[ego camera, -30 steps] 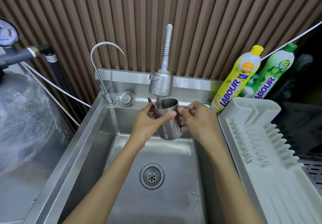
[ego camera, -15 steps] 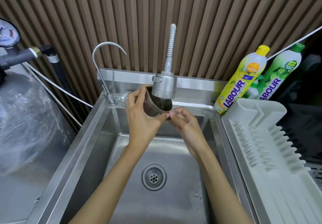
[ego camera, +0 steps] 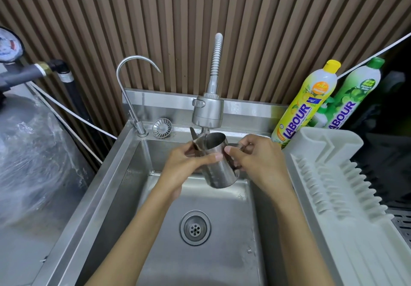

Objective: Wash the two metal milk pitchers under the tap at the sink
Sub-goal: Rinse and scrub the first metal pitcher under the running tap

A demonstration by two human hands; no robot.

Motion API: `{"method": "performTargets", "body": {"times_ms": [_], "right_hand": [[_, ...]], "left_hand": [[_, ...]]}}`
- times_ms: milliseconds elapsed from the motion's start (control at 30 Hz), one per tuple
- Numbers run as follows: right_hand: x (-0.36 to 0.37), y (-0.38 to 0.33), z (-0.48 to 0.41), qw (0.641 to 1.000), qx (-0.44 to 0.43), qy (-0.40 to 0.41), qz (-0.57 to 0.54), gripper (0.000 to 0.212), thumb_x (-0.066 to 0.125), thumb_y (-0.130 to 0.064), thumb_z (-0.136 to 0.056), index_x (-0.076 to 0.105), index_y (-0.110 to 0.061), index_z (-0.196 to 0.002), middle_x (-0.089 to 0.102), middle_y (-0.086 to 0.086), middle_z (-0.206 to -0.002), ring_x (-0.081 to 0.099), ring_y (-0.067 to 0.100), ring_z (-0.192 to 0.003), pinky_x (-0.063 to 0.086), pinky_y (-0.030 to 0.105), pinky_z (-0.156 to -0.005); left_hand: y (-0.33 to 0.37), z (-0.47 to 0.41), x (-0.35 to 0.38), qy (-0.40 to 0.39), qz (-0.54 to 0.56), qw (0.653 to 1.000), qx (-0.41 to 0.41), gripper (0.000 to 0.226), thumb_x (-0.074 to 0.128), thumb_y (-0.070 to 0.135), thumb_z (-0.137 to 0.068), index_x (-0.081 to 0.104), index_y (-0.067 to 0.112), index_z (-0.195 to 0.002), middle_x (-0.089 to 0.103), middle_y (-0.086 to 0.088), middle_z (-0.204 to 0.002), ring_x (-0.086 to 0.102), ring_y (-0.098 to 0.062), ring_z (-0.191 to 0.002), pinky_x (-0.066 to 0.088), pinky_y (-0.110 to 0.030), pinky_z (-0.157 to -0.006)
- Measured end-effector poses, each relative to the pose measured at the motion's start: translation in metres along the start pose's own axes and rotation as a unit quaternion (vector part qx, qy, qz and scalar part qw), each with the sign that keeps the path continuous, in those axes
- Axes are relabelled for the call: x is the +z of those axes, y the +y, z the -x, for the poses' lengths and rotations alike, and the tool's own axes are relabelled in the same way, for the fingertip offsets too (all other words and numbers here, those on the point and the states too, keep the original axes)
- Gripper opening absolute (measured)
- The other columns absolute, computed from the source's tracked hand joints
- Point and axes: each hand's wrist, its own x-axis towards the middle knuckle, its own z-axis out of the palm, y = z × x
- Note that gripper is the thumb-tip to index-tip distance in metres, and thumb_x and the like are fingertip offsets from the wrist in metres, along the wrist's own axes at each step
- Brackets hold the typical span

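so we've got the milk pitcher (ego camera: 219, 163) clamped in both hands, left hand (ego camera: 184, 163) round its body, right hand (ego camera: 255, 158) on the handle side, mouth tipped up-left under the tap (ego camera: 208, 113) above our fingers

We saw brown striped wall slats (ego camera: 255, 29) at 12 o'clock, a yellow bottle (ego camera: 307, 103) and a green one (ego camera: 353, 92) at 2, silvery sink (ego camera: 222, 252), white rack (ego camera: 347, 196).

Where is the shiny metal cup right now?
The metal pitcher is in the middle of the head view, held by both hands over the sink, just under the spray tap.
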Motion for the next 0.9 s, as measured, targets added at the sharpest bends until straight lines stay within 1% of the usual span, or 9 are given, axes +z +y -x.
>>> {"method": "performTargets", "body": {"times_ms": [67, 200, 300, 367, 467, 600, 700, 833, 900], "right_hand": [[0.001, -0.004, 0.003, 0.998, -0.034, 0.020, 0.050, 0.021, 0.068, -0.030, -0.081, 0.058, -0.016, -0.070, 0.069, 0.004, -0.070, 0.063, 0.025, -0.073, 0.049, 0.036, -0.070], [0.017, 0.003, 0.003, 0.997, -0.045, 0.044, -0.043, 0.016, 0.063, -0.018, -0.086, 0.051, -0.020, -0.076, 0.069, 0.006, -0.081, 0.062, 0.024, -0.075, 0.045, 0.032, -0.067], [0.034, 0.011, 0.001, 0.987, -0.033, 0.040, -0.155, 0.024, 0.058, -0.010, -0.089, 0.045, -0.023, -0.073, 0.069, -0.007, -0.106, 0.063, 0.019, -0.085, 0.049, 0.023, -0.078], [0.045, 0.014, 0.001, 0.975, -0.018, 0.010, -0.219, 0.022, 0.057, -0.008, -0.090, 0.048, -0.022, -0.075, 0.065, -0.013, -0.108, 0.062, 0.010, -0.087, 0.048, 0.014, -0.081], [0.057, 0.019, -0.001, 0.954, 0.013, -0.002, -0.299, 0.014, 0.058, -0.011, -0.090, 0.053, -0.015, -0.078, 0.068, -0.001, -0.092, 0.063, 0.013, -0.088, 0.051, 0.038, -0.093], [0.055, 0.015, 0.001, 0.933, 0.043, -0.016, -0.358, 0.015, 0.058, -0.016, -0.091, 0.058, -0.001, -0.088, 0.072, 0.010, -0.085, 0.069, 0.025, -0.089, 0.057, 0.034, -0.080], [0.048, 0.011, 0.005, 0.926, 0.074, -0.017, -0.370, 0.013, 0.059, -0.015, -0.089, 0.061, -0.003, -0.084, 0.071, 0.015, -0.081, 0.070, 0.023, -0.074, 0.059, 0.031, -0.062], [0.029, 0.003, 0.005, 0.941, 0.094, 0.013, -0.326, 0.015, 0.065, -0.015, -0.086, 0.061, -0.006, -0.075, 0.072, 0.014, -0.075, 0.068, 0.018, -0.058, 0.058, 0.031, -0.052], [0.019, 0.002, 0.002, 0.960, 0.085, 0.027, -0.264, 0.016, 0.066, -0.017, -0.085, 0.061, -0.007, -0.073, 0.072, 0.016, -0.074, 0.067, 0.018, -0.056, 0.058, 0.032, -0.050]], "left_hand": [[-0.005, -0.007, 0.001, -0.022, 0.061, 0.998, 0.008, 0.047, 0.081, -0.001, -0.061, 0.067, 0.010, -0.105, 0.074, 0.003, -0.086, 0.067, -0.012, -0.085, 0.052, -0.023, -0.081], [-0.006, -0.018, 0.010, 0.024, 0.078, 0.991, 0.109, 0.062, 0.073, -0.018, -0.062, 0.054, 0.005, -0.116, 0.066, -0.004, -0.103, 0.062, -0.008, -0.093, 0.049, -0.015, -0.083], [-0.006, -0.022, 0.007, 0.074, 0.027, 0.977, 0.199, 0.073, 0.080, -0.009, -0.053, 0.053, 0.022, -0.112, 0.060, -0.005, -0.113, 0.059, -0.008, -0.103, 0.046, -0.019, -0.092], [-0.005, -0.020, 0.003, 0.116, -0.057, 0.959, 0.251, 0.074, 0.081, 0.004, -0.051, 0.051, 0.035, -0.111, 0.056, 0.005, -0.114, 0.057, -0.008, -0.107, 0.042, -0.019, -0.093], [0.003, -0.010, -0.002, 0.163, -0.164, 0.930, 0.286, 0.074, 0.084, 0.013, -0.051, 0.053, 0.026, -0.118, 0.049, 0.009, -0.108, 0.052, -0.001, -0.100, 0.037, -0.004, -0.086], [0.012, -0.003, -0.005, 0.203, -0.221, 0.916, 0.265, 0.074, 0.086, 0.035, -0.047, 0.059, 0.024, -0.115, 0.044, 0.001, -0.100, 0.050, -0.012, -0.100, 0.032, 0.002, -0.082], [0.013, 0.001, -0.002, 0.224, -0.208, 0.925, 0.228, 0.075, 0.075, 0.063, -0.036, 0.064, 0.027, -0.101, 0.045, 0.000, -0.093, 0.050, -0.011, -0.088, 0.035, 0.001, -0.074], [0.013, 0.001, -0.002, 0.192, -0.158, 0.955, 0.163, 0.046, 0.085, 0.053, -0.047, 0.068, 0.027, -0.081, 0.061, 0.006, -0.084, 0.058, -0.001, -0.074, 0.040, -0.004, -0.067], [0.013, -0.002, -0.003, 0.146, -0.109, 0.977, 0.114, 0.045, 0.085, 0.053, -0.044, 0.068, 0.024, -0.072, 0.067, 0.010, -0.072, 0.059, 0.001, -0.065, 0.043, -0.011, -0.067]]}}
